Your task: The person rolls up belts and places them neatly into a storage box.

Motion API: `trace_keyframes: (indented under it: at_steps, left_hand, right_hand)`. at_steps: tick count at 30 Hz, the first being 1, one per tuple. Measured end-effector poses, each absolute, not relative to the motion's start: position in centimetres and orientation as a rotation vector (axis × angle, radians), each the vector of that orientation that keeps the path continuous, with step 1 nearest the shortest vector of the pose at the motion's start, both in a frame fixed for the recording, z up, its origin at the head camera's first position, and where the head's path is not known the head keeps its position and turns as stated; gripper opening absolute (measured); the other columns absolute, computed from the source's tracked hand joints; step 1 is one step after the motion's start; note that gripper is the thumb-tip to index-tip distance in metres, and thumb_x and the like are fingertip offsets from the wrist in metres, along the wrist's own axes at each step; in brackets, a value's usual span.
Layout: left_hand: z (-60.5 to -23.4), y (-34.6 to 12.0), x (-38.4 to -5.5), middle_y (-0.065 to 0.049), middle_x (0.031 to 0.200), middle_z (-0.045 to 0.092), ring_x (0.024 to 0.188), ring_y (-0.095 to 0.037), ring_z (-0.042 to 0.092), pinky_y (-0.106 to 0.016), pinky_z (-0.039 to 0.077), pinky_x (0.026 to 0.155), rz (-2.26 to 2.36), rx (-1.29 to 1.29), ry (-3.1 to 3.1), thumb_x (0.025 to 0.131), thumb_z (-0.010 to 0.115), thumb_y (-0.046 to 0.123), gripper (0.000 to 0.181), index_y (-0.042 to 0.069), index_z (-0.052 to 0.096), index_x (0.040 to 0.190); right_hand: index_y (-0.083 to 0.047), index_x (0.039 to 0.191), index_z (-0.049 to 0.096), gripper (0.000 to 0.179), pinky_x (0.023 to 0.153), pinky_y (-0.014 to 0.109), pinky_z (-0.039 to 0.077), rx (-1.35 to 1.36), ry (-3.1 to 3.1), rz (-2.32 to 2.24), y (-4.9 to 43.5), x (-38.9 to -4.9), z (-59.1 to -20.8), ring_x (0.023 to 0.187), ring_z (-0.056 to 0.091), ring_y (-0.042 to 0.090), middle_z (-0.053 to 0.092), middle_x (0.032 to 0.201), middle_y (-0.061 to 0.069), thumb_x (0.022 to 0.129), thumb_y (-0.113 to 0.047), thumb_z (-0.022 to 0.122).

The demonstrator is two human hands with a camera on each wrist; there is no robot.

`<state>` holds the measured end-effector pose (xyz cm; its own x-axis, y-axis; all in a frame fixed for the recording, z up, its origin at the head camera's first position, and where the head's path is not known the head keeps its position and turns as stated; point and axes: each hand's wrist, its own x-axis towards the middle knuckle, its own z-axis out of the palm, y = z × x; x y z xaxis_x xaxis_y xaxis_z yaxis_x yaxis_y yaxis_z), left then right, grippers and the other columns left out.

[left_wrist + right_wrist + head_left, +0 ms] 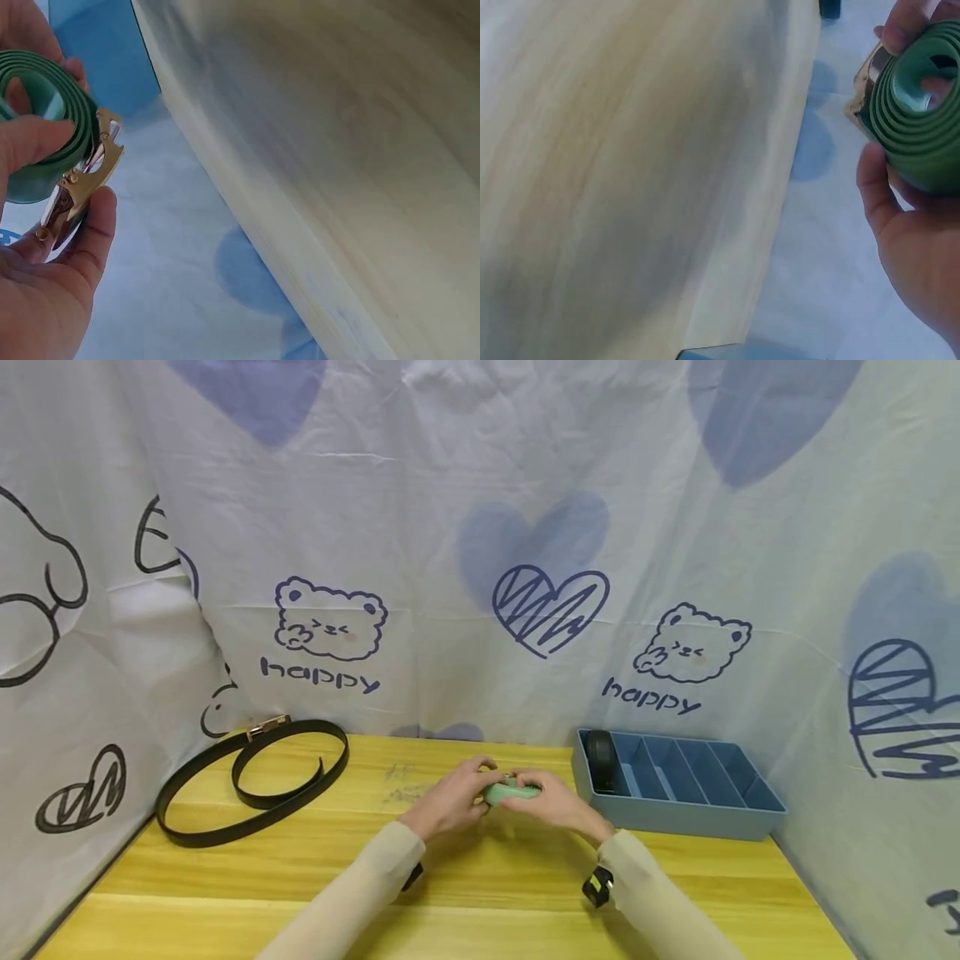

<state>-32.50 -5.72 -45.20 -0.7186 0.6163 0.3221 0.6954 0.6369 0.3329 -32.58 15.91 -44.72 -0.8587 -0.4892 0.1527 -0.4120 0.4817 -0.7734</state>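
Observation:
Both hands hold a green belt (512, 792) rolled into a tight coil, above the middle of the table. My left hand (453, 799) grips it from the left; in the left wrist view its thumb lies across the coil (73, 112) and its fingers are at the gold buckle (88, 180). From the other side my right hand (551, 802) curls round the coil. The right wrist view shows the layered coil (919, 142) in that palm, with the buckle (864, 86) on its outer side and left-hand fingertips near the top.
A black belt (217, 837) with a gold buckle lies loosely looped at the table's left. On the right stands a blue-grey divided box (678, 818); a rolled black belt (601, 760) fills its leftmost compartment. A printed white curtain (442, 677) encloses the wooden table (480, 893).

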Motion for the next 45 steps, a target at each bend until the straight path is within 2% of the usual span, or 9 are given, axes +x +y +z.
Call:
trace_keyframes:
  at_steps: [4,8,14,19,22,26,31,35,45]
  left_hand:
    - [-45.1,-5.2,-32.5,-0.012,0.149,0.036,0.123,-0.026,0.054,-0.039,0.052,0.094,-0.801,-1.063,-2.643,0.095,0.065,0.015,0.054,0.023,0.046,0.144]
    - [-44.7,-4.4,-32.6,-0.015,0.158,0.015,0.131,-0.028,0.047,-0.04,0.05,0.098,-0.923,-1.043,-2.578,0.095,0.064,0.014,0.07,0.021,0.026,0.154]
    - [-44.0,-3.5,-32.6,-0.013,0.161,0.006,0.138,-0.035,0.039,-0.044,0.051,0.097,-0.931,-0.991,-2.561,0.094,0.066,0.016,0.081,0.025,0.015,0.157]
    - [-44.3,-3.5,-32.2,-0.009,0.162,0.007,0.136,-0.031,0.044,-0.039,0.054,0.089,-0.88,-0.979,-2.641,0.096,0.063,0.021,0.07,0.023,0.024,0.155]
    - [-44.9,-4.0,-32.1,-0.01,0.161,0.014,0.132,-0.027,0.049,-0.036,0.055,0.087,-0.843,-1.006,-2.654,0.097,0.062,0.02,0.057,0.022,0.038,0.149]
    - [-45.6,-4.7,-32.0,-0.012,0.158,0.023,0.127,-0.025,0.054,-0.035,0.055,0.085,-0.821,-1.033,-2.671,0.097,0.061,0.018,0.043,0.02,0.051,0.139]
    - [-46.0,-5.3,-31.8,-0.012,0.156,0.028,0.124,-0.025,0.055,-0.036,0.055,0.084,-0.797,-1.036,-2.706,0.098,0.061,0.019,0.033,0.019,0.059,0.131]
    - [-46.2,-5.3,-31.7,-0.012,0.155,0.03,0.123,-0.024,0.056,-0.035,0.055,0.085,-0.78,-1.051,-2.71,0.098,0.061,0.02,0.031,0.019,0.061,0.129]
    - [-46.7,-5.1,-31.2,-0.01,0.155,0.031,0.124,-0.024,0.054,-0.037,0.054,0.086,-0.77,-1.037,-2.727,0.097,0.062,0.02,0.03,0.019,0.063,0.127]
  right_hand:
    - [-0.013,0.072,0.051,0.033,0.073,0.028,0.045,-0.662,2.728,-1.406,16.4,-32.4,-44.1,0.093,0.06,0.021,0.066,0.116,0.011,0.088,-0.031,0.073]
    - [-0.012,0.071,0.053,0.032,0.08,0.032,0.048,-0.597,2.805,-1.542,17.0,-32.3,-43.3,0.108,0.062,0.028,0.063,0.131,0.011,0.087,-0.028,0.075]
    - [-0.005,0.072,0.049,0.034,0.084,0.034,0.048,-0.573,2.75,-1.785,18.6,-32.4,-42.0,0.119,0.056,0.038,0.056,0.138,0.019,0.091,-0.023,0.071]
    - [-0.002,0.075,0.051,0.034,0.087,0.032,0.045,-0.322,2.749,-1.968,21.1,-32.9,-40.8,0.122,0.053,0.032,0.054,0.14,0.02,0.094,-0.025,0.067]
    - [-0.004,0.075,0.054,0.037,0.078,0.026,0.042,-0.065,2.827,-2.009,23.1,-33.2,-40.3,0.102,0.055,0.02,0.062,0.122,0.011,0.093,-0.034,0.066]
    - [-0.004,0.078,0.057,0.046,0.067,0.028,0.037,0.224,2.97,-1.953,25.6,-33.2,-40.3,0.08,0.045,0.017,0.055,0.096,0.007,0.092,-0.048,0.064]
    - [-0.002,0.089,0.062,0.062,0.064,0.033,0.032,0.533,3.049,-1.756,27.9,-33.4,-41.1,0.081,0.042,0.021,0.054,0.094,0.01,0.088,-0.065,0.058]
    - [-0.004,0.083,0.057,0.066,0.065,0.035,0.031,0.682,2.997,-1.628,28.6,-33.7,-41.7,0.09,0.039,0.026,0.047,0.088,0.012,0.084,-0.07,0.056]
    - [-0.008,0.082,0.055,0.057,0.062,0.035,0.033,0.711,3.009,-1.208,28.6,-34.8,-41.5,0.084,0.044,0.028,0.048,0.085,0.011,0.083,-0.065,0.054]
